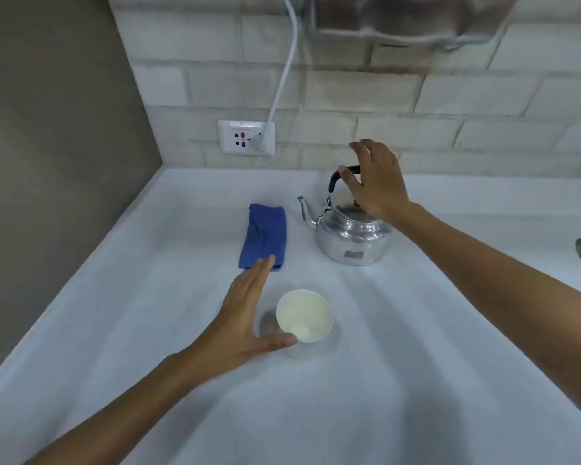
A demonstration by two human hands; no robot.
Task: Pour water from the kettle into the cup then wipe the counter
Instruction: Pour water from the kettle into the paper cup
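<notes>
We're right at the start of the pour here, the grab-the-kettle bit. Our right hand (376, 182) is over the kettle (353, 236), fingers spread around its black handle (341, 177) but not wrapped shut on it, so no real grip yet as far as we can tell. The kettle sits on the counter (416, 364) toward the back, spout (304, 208) pointing left.

Our left hand (245, 317) is flat and open just beside the cup (304, 315), thumb touching or nearly touching its near side. It looks like it's there to steady the cup, not hold it. The cup stands in front of the kettle, a bit apart. We can't tell if there's anything in it.

Next move, we reckon: close the fingers on the handle, lift, swing the spout over the cup and tip slowly.

Count: one kettle, one cup, one blue cloth (264, 234) folded left of the kettle, untouched, waiting for the wipe.
</notes>
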